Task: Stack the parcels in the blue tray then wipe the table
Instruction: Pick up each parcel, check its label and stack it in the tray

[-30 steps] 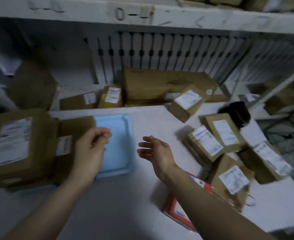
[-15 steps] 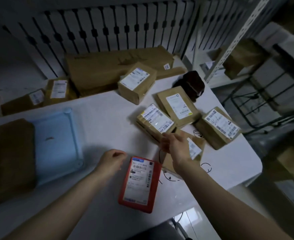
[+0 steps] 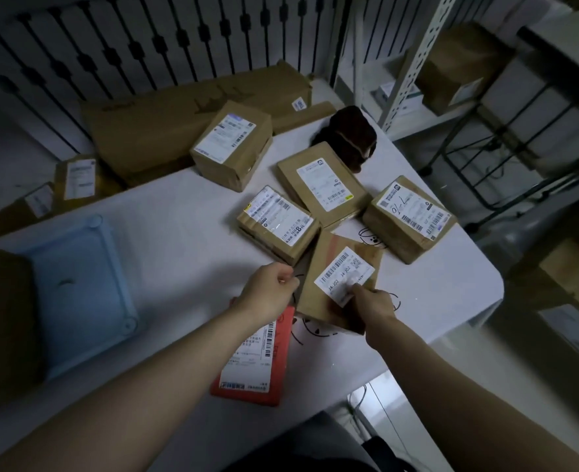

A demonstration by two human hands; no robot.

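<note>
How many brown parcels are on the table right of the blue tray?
5: a tall box at the far edge, a flat parcel, a taped box, a pen-marked box at the right edge, and an envelope the right hand pinches.

Parcel storeroom or sorting room.
Brown cardboard parcels point(image 3: 325, 185) with printed barcode shipping labels crowd a white table point(image 3: 179, 216), a brown mailer point(image 3: 325, 267) and a red parcel point(image 3: 277, 366) among them; at 1 o'clock stands slotted-angle metal shelving point(image 3: 414, 59) holding more cartons point(image 3: 458, 66), at 4 o'clock sits another labelled box point(image 3: 567, 277), and at 11 o'clock a long carton point(image 3: 165, 124) lies against a black railing point(image 3: 127, 42).
</note>
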